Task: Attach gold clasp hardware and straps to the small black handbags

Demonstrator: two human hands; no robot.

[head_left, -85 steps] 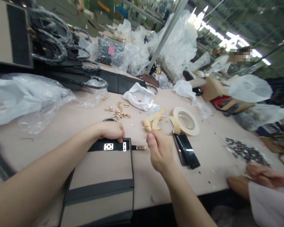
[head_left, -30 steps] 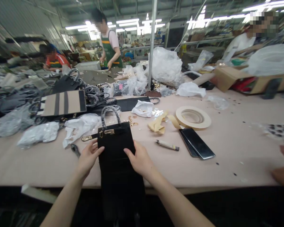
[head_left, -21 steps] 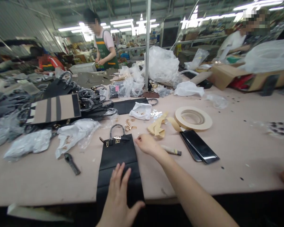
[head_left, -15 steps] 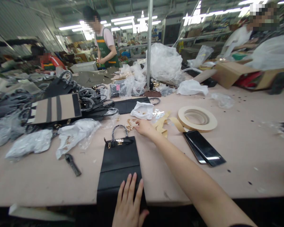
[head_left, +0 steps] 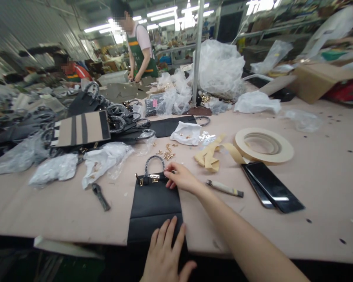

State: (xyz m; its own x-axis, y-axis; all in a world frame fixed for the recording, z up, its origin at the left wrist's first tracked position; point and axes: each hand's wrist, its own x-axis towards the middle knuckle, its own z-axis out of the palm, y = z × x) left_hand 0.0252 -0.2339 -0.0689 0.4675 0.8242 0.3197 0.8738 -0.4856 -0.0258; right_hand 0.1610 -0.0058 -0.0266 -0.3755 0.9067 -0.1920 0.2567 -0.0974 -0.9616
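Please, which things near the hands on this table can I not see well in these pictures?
Head view:
- Lower end of the black leather handbag: covered by the left hand and lost in shadow past the table edge.
- Right side of the gold metal clasp: covered by the fingers of the right hand.
- Small gold metal fittings: too small to tell their exact shapes.

Handbag factory floor: a worker (head_left: 140, 51) in a green apron stood beyond long cutting tables (head_left: 47, 213) heaped with handbags (head_left: 81, 129) and brass fittings (head_left: 167, 152).
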